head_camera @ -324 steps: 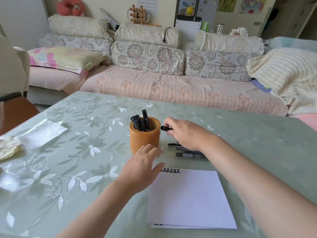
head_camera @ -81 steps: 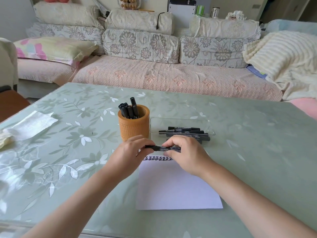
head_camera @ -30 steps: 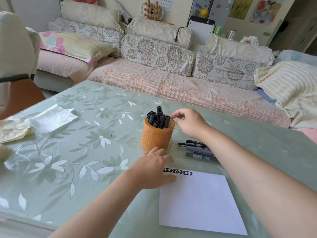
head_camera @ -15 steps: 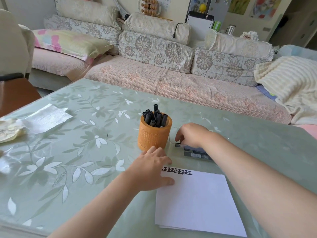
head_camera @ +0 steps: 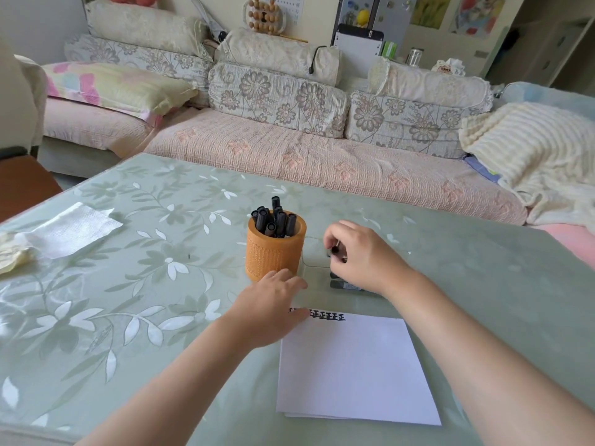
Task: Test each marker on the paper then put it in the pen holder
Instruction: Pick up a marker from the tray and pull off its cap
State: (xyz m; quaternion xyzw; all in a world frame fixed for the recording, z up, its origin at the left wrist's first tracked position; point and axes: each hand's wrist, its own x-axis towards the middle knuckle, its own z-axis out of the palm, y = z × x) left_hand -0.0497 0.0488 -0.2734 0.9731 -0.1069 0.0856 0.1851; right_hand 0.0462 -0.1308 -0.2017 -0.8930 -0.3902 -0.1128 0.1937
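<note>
An orange pen holder [head_camera: 275, 255] stands mid-table with several black markers [head_camera: 275, 220] upright in it. Right of it, my right hand [head_camera: 360, 257] pinches a black marker [head_camera: 335, 250] above a clear tray [head_camera: 310, 252]; its end pokes out between my fingers. More loose markers [head_camera: 346, 285] lie in the tray, mostly hidden under my wrist. The white paper [head_camera: 354, 368] lies in front, with a row of black test marks [head_camera: 326, 316] along its top edge. My left hand [head_camera: 273, 309] rests flat, fingers straight, on the paper's top left corner, just in front of the holder.
The green floral table [head_camera: 145, 284] carries a white tissue [head_camera: 69, 230] and a crumpled yellowish cloth [head_camera: 13, 255] at the left edge. A sofa [head_camera: 322, 162] with cushions and a cream blanket [head_camera: 531, 149] runs behind the table. A brown chair seat [head_camera: 22, 185] sits far left.
My right hand left the holder after dropping a marker in, went down to the tray, and now lifts another marker in its fingers. My left hand stayed on the paper's corner.
</note>
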